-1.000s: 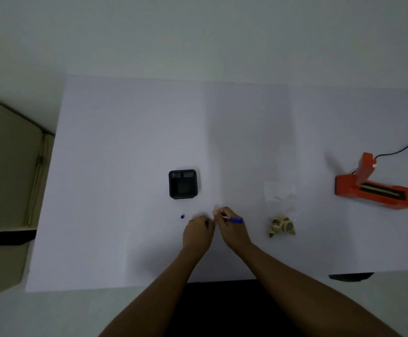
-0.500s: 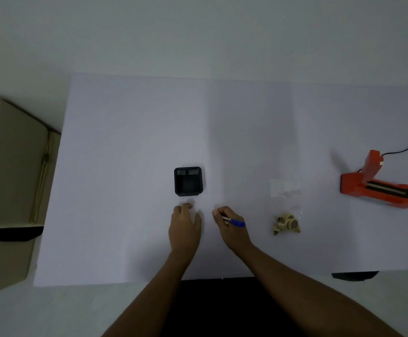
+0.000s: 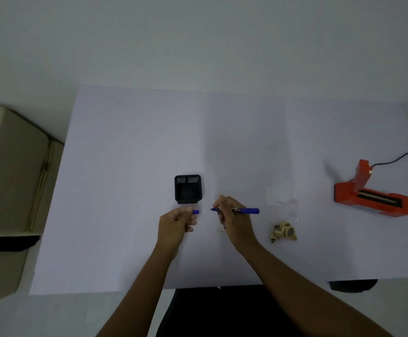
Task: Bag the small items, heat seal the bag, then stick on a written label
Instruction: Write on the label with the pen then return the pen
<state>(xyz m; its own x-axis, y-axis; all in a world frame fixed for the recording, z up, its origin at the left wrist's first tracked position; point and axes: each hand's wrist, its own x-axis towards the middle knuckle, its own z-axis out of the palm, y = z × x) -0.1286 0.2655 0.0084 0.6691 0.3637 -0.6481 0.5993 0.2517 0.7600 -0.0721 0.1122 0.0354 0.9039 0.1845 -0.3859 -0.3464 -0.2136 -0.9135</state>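
Note:
My right hand (image 3: 232,220) grips a blue pen (image 3: 248,210) held level, tip pointing left. My left hand (image 3: 176,224) pinches the blue pen cap (image 3: 195,212), a short gap away from the pen tip. A small label (image 3: 221,231) with faint writing lies on the table, partly under my right hand. To the right lies a clear plastic bag (image 3: 283,210) with small beige items (image 3: 283,232) at its near end. An orange heat sealer (image 3: 370,195) stands open at the far right.
A black square pen holder (image 3: 188,189) stands just beyond my hands. The sealer's black cord (image 3: 392,161) trails to the right edge. The white table (image 3: 125,166) ends close to my body. A beige cabinet (image 3: 8,166) stands to the left.
My left hand went left to the loose blue cap, picked it up and lifted it toward the pen. My right hand lifted the pen off the label and turned it level.

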